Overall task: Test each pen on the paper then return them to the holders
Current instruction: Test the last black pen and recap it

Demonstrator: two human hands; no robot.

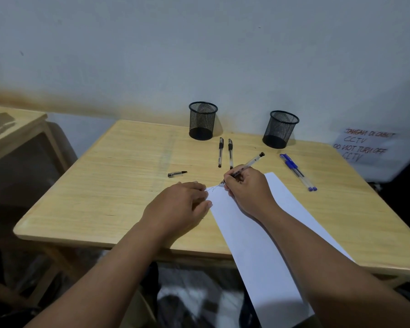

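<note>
The step in hand is the testing itself: the right hand (245, 188) pinches an uncapped black pen (246, 165) between thumb and curled fingers, its tip down on the top corner of the white paper (253, 233), where a small scribble already shows. The left hand (180, 207) rests on the table (104, 185) at the paper's left edge, fingers loosely bent and close together, fingertips touching the sheet to steady it; it holds nothing. The pen's cap (177, 174) lies apart on the wood to the left. Two more black pens (225, 152) lie side by side just behind the hands, and two blue pens (297, 172) lie together to the right, so most of the testing looks still to come. Both mesh holders (202, 120) (280, 129) stand by the wall, apparently empty. Next, I judge, the pen must be lifted, the cap fetched and pressed on, and the pen dropped in a holder; which holder suits black I cannot tell
</note>
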